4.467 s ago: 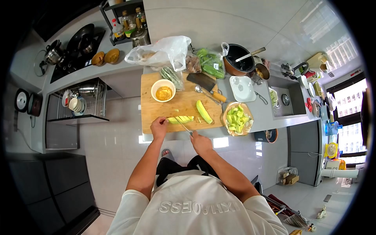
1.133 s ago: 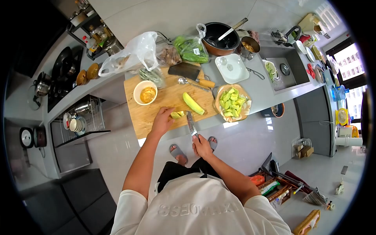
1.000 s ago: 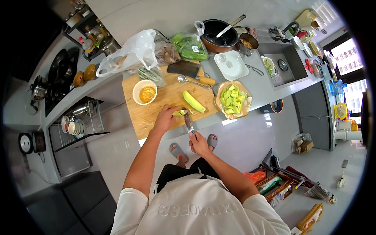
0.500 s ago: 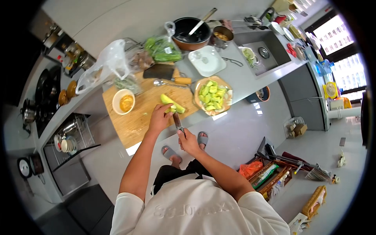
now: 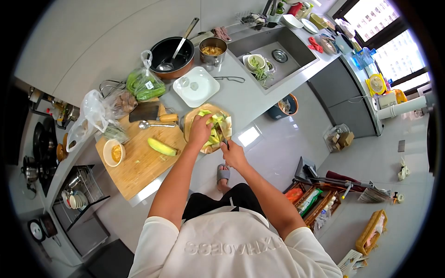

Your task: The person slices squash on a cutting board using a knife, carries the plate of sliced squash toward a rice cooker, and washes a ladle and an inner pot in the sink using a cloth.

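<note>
Over the bowl (image 5: 187, 121), at the near edge of the counter (image 5: 248, 104) and just right of the board (image 5: 134, 173), the left hand (image 5: 201, 129) is reaching down with its fingers bent among the green pieces (image 5: 214, 139); whether it is gripping any cannot be told. The right hand (image 5: 235, 155) is closing around the handle of the knife (image 5: 225, 141), whose blade is pointing away from the person into the near right part of the bowl. The two hands are staying apart, one on either side of the blade.

On the board, a wedge (image 5: 162, 147) is lying near the right edge, left of the bowl. A cup (image 5: 107, 153) with yellow contents is standing at the left, while a spoon (image 5: 145, 124) and a cleaver (image 5: 144, 112) are lying along the far side, the spoon nearer to the person.

Beyond the bowl, a white dish (image 5: 197, 86) is resting on the counter. Farther back, a pan (image 5: 162, 54) is holding a ladle (image 5: 177, 50), with a steel pot (image 5: 212, 59) standing to its right. Bagged greens (image 5: 145, 85) are lying left of the dish, and the sink (image 5: 296, 52) is opening at the far right.
</note>
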A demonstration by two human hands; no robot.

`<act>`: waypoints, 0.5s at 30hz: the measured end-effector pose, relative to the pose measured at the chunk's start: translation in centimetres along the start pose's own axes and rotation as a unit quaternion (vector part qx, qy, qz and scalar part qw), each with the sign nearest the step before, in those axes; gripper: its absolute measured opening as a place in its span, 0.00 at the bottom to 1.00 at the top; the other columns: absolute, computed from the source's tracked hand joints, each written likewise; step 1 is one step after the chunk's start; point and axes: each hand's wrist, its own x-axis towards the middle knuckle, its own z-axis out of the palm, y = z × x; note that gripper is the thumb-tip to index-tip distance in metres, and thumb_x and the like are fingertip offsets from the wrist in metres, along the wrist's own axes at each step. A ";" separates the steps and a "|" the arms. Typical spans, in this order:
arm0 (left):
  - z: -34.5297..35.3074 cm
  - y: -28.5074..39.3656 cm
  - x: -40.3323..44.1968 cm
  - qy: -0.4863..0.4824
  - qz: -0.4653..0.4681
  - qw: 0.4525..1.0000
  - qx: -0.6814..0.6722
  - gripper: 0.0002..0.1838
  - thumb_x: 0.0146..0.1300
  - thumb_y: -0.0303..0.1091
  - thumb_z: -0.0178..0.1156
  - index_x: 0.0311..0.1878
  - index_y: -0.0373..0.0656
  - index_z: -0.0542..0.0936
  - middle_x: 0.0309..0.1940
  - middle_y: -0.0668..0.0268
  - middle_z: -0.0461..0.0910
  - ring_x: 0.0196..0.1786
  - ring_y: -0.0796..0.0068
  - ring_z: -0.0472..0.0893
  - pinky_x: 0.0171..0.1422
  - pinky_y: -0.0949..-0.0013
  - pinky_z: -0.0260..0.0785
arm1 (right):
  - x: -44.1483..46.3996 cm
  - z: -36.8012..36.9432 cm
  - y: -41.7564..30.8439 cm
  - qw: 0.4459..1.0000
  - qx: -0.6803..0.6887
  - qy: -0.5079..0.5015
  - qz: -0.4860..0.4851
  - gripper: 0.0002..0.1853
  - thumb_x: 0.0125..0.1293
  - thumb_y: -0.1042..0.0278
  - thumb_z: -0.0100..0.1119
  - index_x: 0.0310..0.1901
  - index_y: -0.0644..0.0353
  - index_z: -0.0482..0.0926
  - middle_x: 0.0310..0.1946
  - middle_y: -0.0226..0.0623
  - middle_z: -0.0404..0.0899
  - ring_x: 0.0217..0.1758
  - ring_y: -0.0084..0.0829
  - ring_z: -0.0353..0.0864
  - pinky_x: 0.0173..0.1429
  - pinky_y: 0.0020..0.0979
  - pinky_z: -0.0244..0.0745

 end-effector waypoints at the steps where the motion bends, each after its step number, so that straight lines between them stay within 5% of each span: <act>1: 0.1 0.2 0.1 0.002 -0.004 1.000 0.003 0.22 0.65 0.27 0.69 0.63 0.47 0.84 0.52 0.50 0.79 0.53 0.46 0.81 0.61 0.52 0.75 | 0.3 -0.3 -0.2 1.000 0.011 -0.004 0.029 0.20 0.79 0.53 0.57 0.39 0.67 0.75 0.20 0.40 0.80 0.16 0.33 0.81 0.23 0.34 0.77; 4: -0.5 -0.3 -0.4 0.019 0.009 0.999 -0.040 0.22 0.65 0.25 0.67 0.63 0.45 0.83 0.53 0.52 0.80 0.51 0.49 0.82 0.59 0.54 0.76 | 1.3 -0.2 0.9 0.999 0.022 0.039 0.020 0.21 0.79 0.51 0.54 0.43 0.66 0.75 0.21 0.47 0.81 0.19 0.44 0.84 0.32 0.44 0.82; 6: -1.7 -1.2 -1.3 0.056 0.066 0.996 -0.031 0.21 0.66 0.24 0.67 0.63 0.42 0.83 0.51 0.53 0.81 0.37 0.61 0.84 0.46 0.62 0.78 | 0.9 -0.3 0.2 0.998 0.037 0.041 0.021 0.20 0.79 0.51 0.54 0.43 0.65 0.76 0.21 0.48 0.81 0.20 0.45 0.84 0.32 0.46 0.81; 8: -4.1 -3.6 -4.1 0.086 0.019 0.996 -0.021 0.20 0.66 0.24 0.67 0.62 0.42 0.84 0.51 0.53 0.81 0.37 0.61 0.84 0.46 0.62 0.78 | 1.1 2.1 3.5 0.996 0.017 0.061 -0.062 0.21 0.79 0.49 0.55 0.42 0.64 0.75 0.23 0.51 0.81 0.22 0.49 0.84 0.33 0.49 0.78; 11: -8.4 -7.6 -7.4 0.141 -0.034 0.989 -0.002 0.18 0.65 0.23 0.67 0.58 0.41 0.85 0.50 0.54 0.82 0.37 0.60 0.84 0.45 0.62 0.78 | -0.8 4.8 2.0 0.997 0.044 -0.025 -0.059 0.21 0.79 0.49 0.56 0.41 0.64 0.75 0.25 0.53 0.82 0.27 0.54 0.84 0.36 0.51 0.76; 13: -11.1 -9.7 -9.4 0.196 -0.136 0.970 0.045 0.16 0.65 0.24 0.65 0.56 0.42 0.87 0.50 0.55 0.81 0.44 0.55 0.85 0.53 0.58 0.78 | -2.5 6.6 0.7 0.995 -0.011 -0.044 -0.089 0.22 0.78 0.48 0.56 0.40 0.64 0.75 0.25 0.54 0.82 0.30 0.60 0.84 0.38 0.53 0.76; 15: -12.8 -13.1 -10.6 0.224 -0.119 0.963 0.092 0.18 0.65 0.25 0.66 0.58 0.44 0.85 0.50 0.54 0.81 0.45 0.52 0.85 0.54 0.56 0.78 | -3.3 9.3 0.8 0.991 -0.063 -0.088 -0.081 0.23 0.78 0.47 0.56 0.40 0.64 0.75 0.25 0.55 0.82 0.34 0.63 0.84 0.40 0.55 0.76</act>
